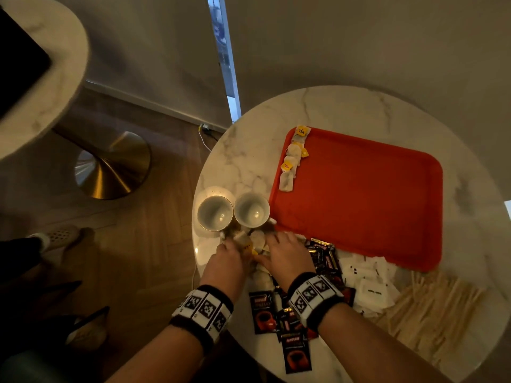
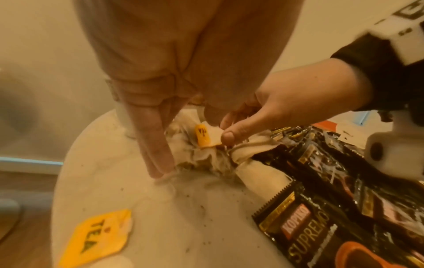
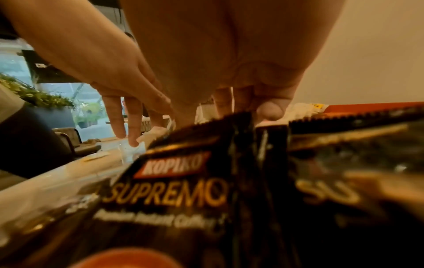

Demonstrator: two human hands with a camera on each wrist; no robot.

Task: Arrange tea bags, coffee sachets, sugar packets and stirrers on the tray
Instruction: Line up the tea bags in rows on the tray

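Observation:
A red tray [image 1: 359,194] lies on the round marble table [image 1: 318,106], with several tea bags [image 1: 291,161] in a row along its left edge. A loose pile of tea bags [image 2: 201,154] sits in front of two cups. My left hand [image 1: 226,254] touches the pile's left side with straight fingers [image 2: 156,145]. My right hand [image 1: 282,252] pinches a tea bag with a yellow tag [image 2: 203,135] from the pile. Black coffee sachets [image 1: 262,310] lie under my right wrist. White sugar packets [image 1: 370,291] and wooden stirrers [image 1: 431,305] lie to the right.
Two empty white cups [image 1: 215,212] [image 1: 252,209] stand just beyond the pile, close to the tray's near-left corner. A loose yellow tea tag [image 2: 96,235] lies near the table's edge. A second marble table [image 1: 41,78] with a gold base stands at the left.

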